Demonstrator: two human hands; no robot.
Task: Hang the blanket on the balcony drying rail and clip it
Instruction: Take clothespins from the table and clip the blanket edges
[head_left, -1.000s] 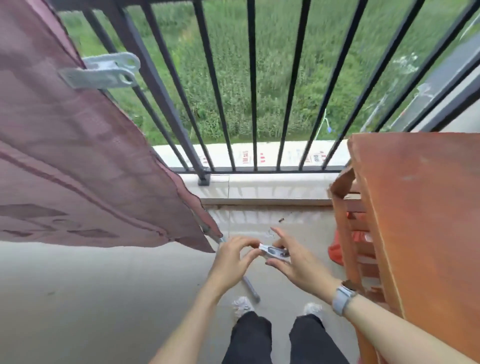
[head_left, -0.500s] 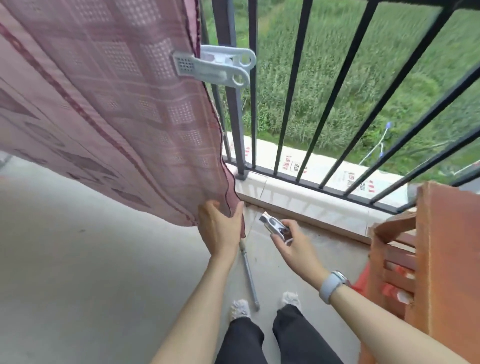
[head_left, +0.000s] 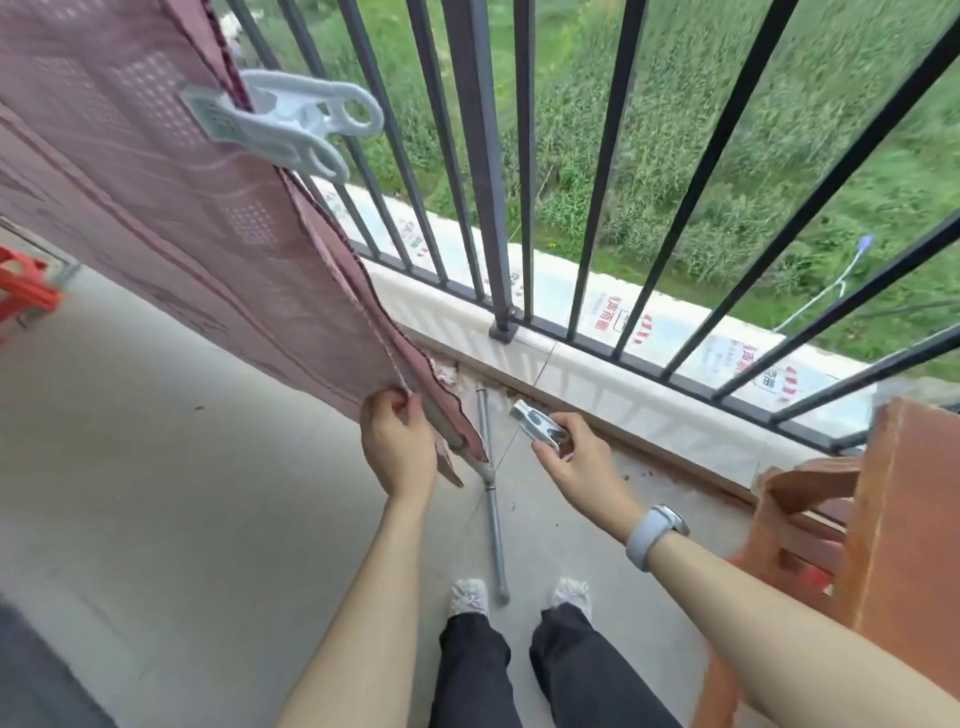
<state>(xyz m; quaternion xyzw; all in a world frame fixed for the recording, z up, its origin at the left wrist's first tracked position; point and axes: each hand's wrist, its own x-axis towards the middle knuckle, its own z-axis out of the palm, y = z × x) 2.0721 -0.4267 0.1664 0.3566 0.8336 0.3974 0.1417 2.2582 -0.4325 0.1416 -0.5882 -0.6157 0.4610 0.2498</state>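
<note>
One clip (head_left: 291, 122) already pins the pink blanket (head_left: 171, 218) at far left. Your left hand (head_left: 397, 449) pinches its near corner; your right hand (head_left: 574, 460) grips a second clip (head_left: 537, 428), not yet attached.

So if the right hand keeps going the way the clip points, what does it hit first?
Probably the blanket's lower corner, by the left hand. The right hand aims its clip up-left; depth is unclear.

Soft, even daylight comes through the railing (head_left: 483, 171) ahead of me; shadows on the floor (head_left: 171, 493) are faint. The grass (head_left: 727, 130) smears with blur, and bars bow toward the edges.
</note>
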